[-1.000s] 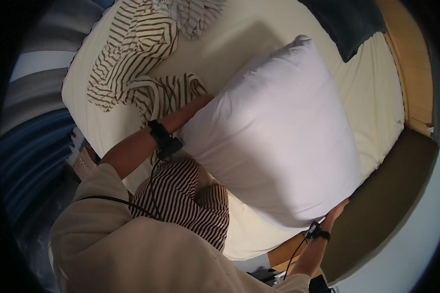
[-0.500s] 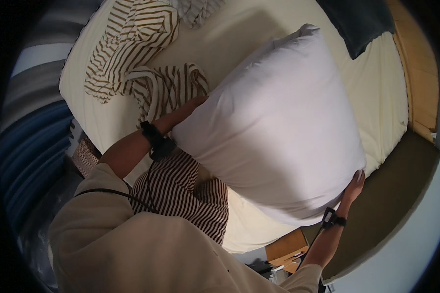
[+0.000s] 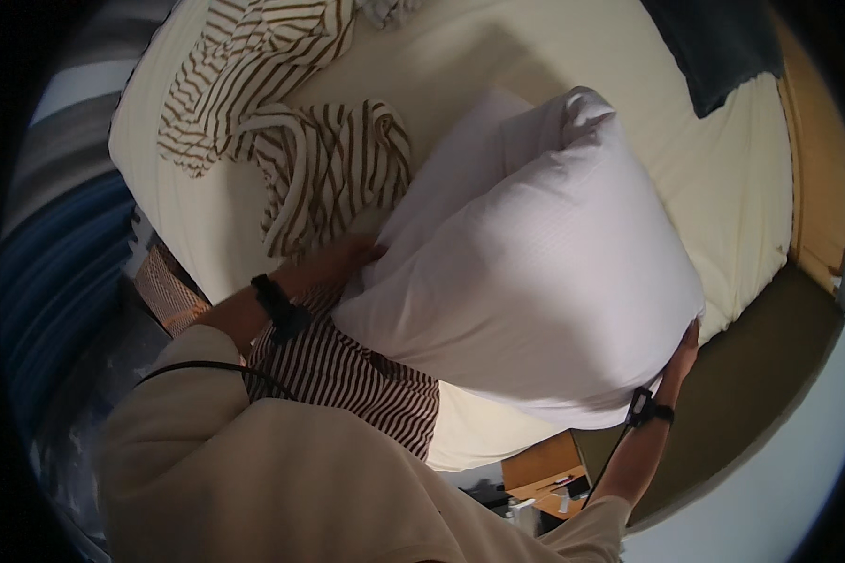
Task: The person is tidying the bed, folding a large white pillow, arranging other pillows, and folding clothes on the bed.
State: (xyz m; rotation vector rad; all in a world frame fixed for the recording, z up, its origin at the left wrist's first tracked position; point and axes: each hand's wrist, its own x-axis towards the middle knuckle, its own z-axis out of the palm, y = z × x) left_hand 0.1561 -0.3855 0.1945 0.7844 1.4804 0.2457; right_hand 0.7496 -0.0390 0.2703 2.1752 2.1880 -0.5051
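A large white pillow (image 3: 535, 272) is tilted up over the bed in front of me. Its far side folds over, and a loose flap of white fabric stands out at the upper left. At the pillow's left edge, my left hand (image 3: 352, 256) grips the fabric; it is slightly blurred and its fingertips are partly hidden. My right hand (image 3: 685, 355) clasps the near right corner, most of its fingers out of sight behind the pillow. Both wrists wear black straps with small devices.
A cream fitted sheet (image 3: 460, 56) covers the bed. Brown-and-white striped fabric (image 3: 333, 169) lies crumpled at left, and a dark grey cloth (image 3: 718, 56) at far right. A wooden bed edge (image 3: 821, 141) borders the right. Below stands a small wooden table (image 3: 545, 464) with items.
The pillow has tipped and folded, and a flap now shows at its upper left. My left hand has shifted nearer along its edge; my right hand stays at the corner.
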